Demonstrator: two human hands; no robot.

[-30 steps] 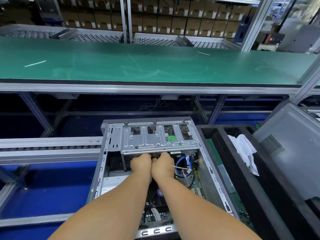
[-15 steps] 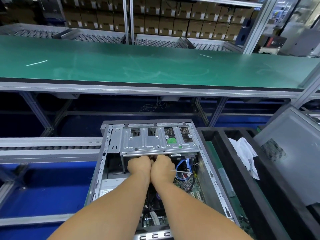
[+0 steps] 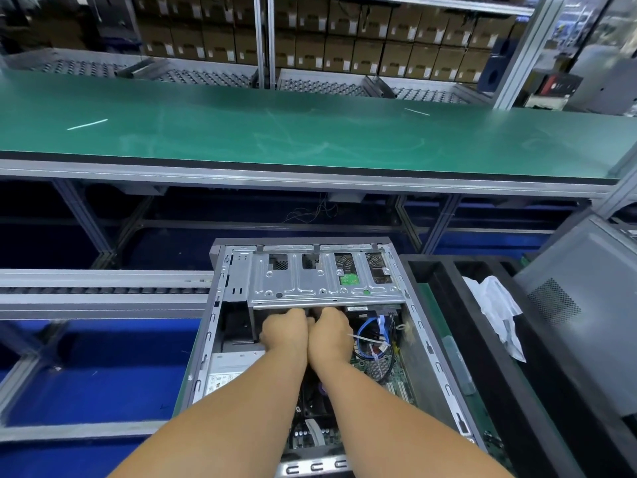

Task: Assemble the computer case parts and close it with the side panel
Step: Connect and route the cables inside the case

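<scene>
Left hand (image 3: 284,331) and right hand (image 3: 331,331) side by side, fingers curled under silver metal drive cage (image 3: 324,282); grasp hidden. Open grey computer case (image 3: 427,343) at conveyor edge. Grey side panel (image 3: 582,312) well apart, not yet fitted.

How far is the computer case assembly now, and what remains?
Done: the drive cage sits in the open computer case, over the motherboard. In hand: left hand and right hand, fingers curled, reach under the cage edge; what they grip is hidden. Left: the grey side panel leans at the right, not fitted.
</scene>
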